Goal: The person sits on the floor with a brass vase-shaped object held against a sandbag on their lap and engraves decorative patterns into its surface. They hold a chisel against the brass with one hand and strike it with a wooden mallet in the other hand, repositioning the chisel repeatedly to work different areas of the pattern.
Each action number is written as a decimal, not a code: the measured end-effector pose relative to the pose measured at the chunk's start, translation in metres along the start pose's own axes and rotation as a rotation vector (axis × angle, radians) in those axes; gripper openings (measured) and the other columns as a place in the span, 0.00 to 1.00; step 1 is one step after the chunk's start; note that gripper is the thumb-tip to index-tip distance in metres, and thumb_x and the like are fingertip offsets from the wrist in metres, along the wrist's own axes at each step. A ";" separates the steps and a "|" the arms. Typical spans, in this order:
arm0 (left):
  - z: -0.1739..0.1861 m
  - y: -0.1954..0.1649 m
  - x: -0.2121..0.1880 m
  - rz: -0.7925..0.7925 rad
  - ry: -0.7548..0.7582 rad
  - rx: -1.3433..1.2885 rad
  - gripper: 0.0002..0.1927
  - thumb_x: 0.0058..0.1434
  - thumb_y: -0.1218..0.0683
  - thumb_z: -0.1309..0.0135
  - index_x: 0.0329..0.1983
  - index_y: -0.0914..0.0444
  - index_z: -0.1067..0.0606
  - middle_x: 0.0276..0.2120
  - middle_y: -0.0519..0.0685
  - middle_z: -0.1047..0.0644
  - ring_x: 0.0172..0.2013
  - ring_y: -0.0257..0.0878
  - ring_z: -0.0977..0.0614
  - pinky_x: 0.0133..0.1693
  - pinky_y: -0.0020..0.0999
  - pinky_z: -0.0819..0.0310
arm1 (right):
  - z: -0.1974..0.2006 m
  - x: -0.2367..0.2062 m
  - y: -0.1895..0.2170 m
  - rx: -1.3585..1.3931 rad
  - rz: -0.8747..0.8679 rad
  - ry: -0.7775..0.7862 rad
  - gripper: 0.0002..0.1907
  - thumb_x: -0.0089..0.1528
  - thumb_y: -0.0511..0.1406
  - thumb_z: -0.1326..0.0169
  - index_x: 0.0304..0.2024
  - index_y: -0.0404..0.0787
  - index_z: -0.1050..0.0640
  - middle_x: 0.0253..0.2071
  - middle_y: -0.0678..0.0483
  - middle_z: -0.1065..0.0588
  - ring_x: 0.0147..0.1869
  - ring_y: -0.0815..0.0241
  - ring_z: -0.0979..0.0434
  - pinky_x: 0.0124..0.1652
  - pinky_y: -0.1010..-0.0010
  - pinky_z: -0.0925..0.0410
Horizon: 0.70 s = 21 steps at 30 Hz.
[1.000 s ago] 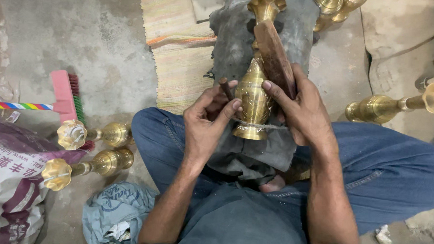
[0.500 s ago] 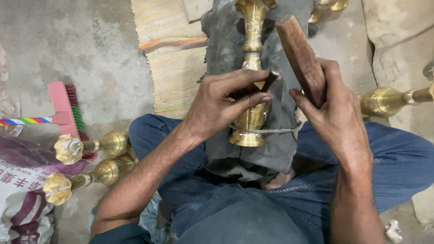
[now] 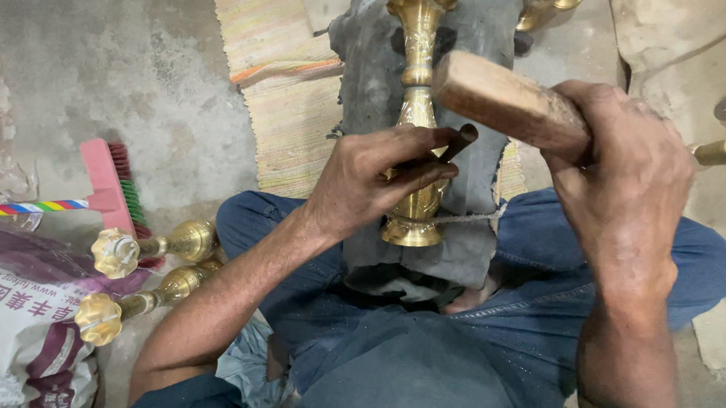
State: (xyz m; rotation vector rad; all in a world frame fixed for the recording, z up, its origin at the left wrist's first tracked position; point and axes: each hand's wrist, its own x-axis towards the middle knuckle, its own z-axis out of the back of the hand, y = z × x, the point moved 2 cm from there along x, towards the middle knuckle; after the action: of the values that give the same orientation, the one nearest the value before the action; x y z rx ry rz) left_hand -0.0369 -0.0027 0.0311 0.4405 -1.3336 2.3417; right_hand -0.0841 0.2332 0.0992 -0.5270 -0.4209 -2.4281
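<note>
So the brass vase (image 3: 418, 125) is lying lengthwise on a dark grey padded block (image 3: 367, 75) that sits between the person's knees, foot toward them and flared mouth pointing away. The left hand (image 3: 372, 180) is closed around a small dark punch (image 3: 453, 144), pinching it between thumb and fingers with the tip down against the vase's belly. The right hand (image 3: 621, 181) is wrapped tight on a chunky wooden mallet (image 3: 503, 100), held up just above the punch, not touching it. A thin cord (image 3: 467, 218) runs across near the vase's foot. Off to the left on the concrete floor (image 3: 102, 66) there are two more brass pieces (image 3: 143, 273), a pink brush (image 3: 110, 183) and a printed sack (image 3: 21, 321), plus a striped woven mat (image 3: 278, 88) beside the block.
</note>
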 end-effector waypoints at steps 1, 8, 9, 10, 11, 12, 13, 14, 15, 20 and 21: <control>-0.001 0.001 0.000 0.024 0.010 -0.024 0.17 0.67 0.53 0.36 0.57 0.60 0.23 0.48 0.47 0.16 0.43 0.37 0.12 0.44 0.30 0.12 | 0.002 -0.001 -0.003 -0.027 0.014 -0.004 0.14 0.62 0.29 0.34 0.49 0.38 0.21 0.39 0.47 0.23 0.46 0.45 0.22 0.48 0.57 0.32; -0.005 0.004 -0.003 0.057 0.018 -0.018 0.21 0.65 0.51 0.36 0.61 0.59 0.23 0.47 0.48 0.16 0.41 0.36 0.12 0.42 0.30 0.13 | 0.001 0.000 -0.014 0.561 -0.458 0.064 0.12 0.65 0.40 0.33 0.45 0.48 0.24 0.38 0.61 0.23 0.43 0.60 0.20 0.44 0.66 0.29; -0.005 0.004 -0.004 0.079 0.029 -0.020 0.22 0.65 0.51 0.37 0.61 0.59 0.23 0.46 0.48 0.16 0.40 0.36 0.12 0.41 0.29 0.13 | 0.006 0.003 -0.011 0.280 -0.266 0.056 0.13 0.61 0.37 0.32 0.44 0.45 0.23 0.37 0.58 0.23 0.42 0.57 0.20 0.44 0.63 0.29; -0.004 0.004 -0.004 0.073 0.037 -0.009 0.21 0.66 0.51 0.37 0.61 0.58 0.24 0.46 0.47 0.16 0.41 0.35 0.12 0.42 0.29 0.13 | 0.010 0.005 -0.007 0.002 -0.073 0.053 0.15 0.58 0.33 0.31 0.44 0.42 0.22 0.35 0.55 0.23 0.41 0.53 0.20 0.43 0.59 0.30; -0.004 0.005 -0.004 0.064 0.047 0.002 0.20 0.68 0.51 0.37 0.61 0.58 0.24 0.47 0.46 0.16 0.42 0.35 0.12 0.43 0.29 0.12 | 0.012 0.006 -0.004 -0.274 0.121 0.051 0.17 0.54 0.29 0.30 0.44 0.39 0.21 0.34 0.51 0.23 0.40 0.50 0.20 0.42 0.55 0.30; -0.003 0.005 -0.003 0.050 0.057 0.013 0.19 0.69 0.51 0.37 0.61 0.57 0.24 0.47 0.46 0.16 0.44 0.35 0.12 0.45 0.29 0.12 | 0.012 0.007 -0.005 -0.046 -0.050 0.041 0.17 0.57 0.31 0.32 0.46 0.40 0.23 0.37 0.52 0.23 0.43 0.53 0.20 0.44 0.58 0.30; -0.003 0.006 -0.002 0.047 0.053 -0.002 0.19 0.68 0.51 0.37 0.61 0.58 0.24 0.47 0.46 0.16 0.43 0.35 0.12 0.44 0.29 0.12 | 0.011 0.008 -0.007 0.187 -0.219 0.039 0.16 0.61 0.32 0.35 0.48 0.40 0.25 0.40 0.54 0.24 0.46 0.56 0.19 0.45 0.61 0.29; -0.002 0.006 -0.002 0.051 0.046 -0.019 0.19 0.68 0.51 0.37 0.61 0.58 0.24 0.48 0.47 0.16 0.43 0.35 0.12 0.44 0.29 0.12 | 0.013 0.008 -0.007 0.190 -0.218 0.055 0.16 0.61 0.32 0.35 0.48 0.40 0.26 0.40 0.53 0.24 0.46 0.56 0.19 0.45 0.61 0.30; -0.002 0.005 -0.002 0.050 0.038 -0.032 0.20 0.68 0.51 0.37 0.61 0.58 0.24 0.49 0.48 0.16 0.43 0.35 0.12 0.44 0.30 0.12 | 0.013 0.008 -0.007 0.194 -0.217 0.070 0.17 0.60 0.32 0.35 0.48 0.39 0.26 0.40 0.53 0.24 0.46 0.56 0.19 0.46 0.61 0.30; -0.002 0.004 -0.001 0.084 0.058 -0.041 0.19 0.66 0.51 0.37 0.59 0.59 0.23 0.44 0.46 0.16 0.39 0.34 0.12 0.40 0.29 0.13 | 0.012 0.009 -0.011 0.059 -0.106 0.127 0.14 0.60 0.29 0.35 0.44 0.35 0.27 0.35 0.47 0.25 0.42 0.50 0.20 0.43 0.60 0.31; -0.002 0.003 0.000 0.079 0.045 -0.054 0.20 0.66 0.51 0.37 0.59 0.60 0.23 0.45 0.47 0.16 0.39 0.34 0.12 0.39 0.30 0.13 | 0.011 0.009 -0.013 0.085 -0.092 0.121 0.14 0.60 0.28 0.36 0.43 0.35 0.28 0.34 0.46 0.25 0.40 0.48 0.20 0.42 0.59 0.31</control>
State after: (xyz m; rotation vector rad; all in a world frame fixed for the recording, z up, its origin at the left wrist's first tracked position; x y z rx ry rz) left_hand -0.0381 -0.0019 0.0276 0.3220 -1.4130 2.3584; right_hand -0.0954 0.2431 0.1105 -0.3291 -0.5034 -2.5014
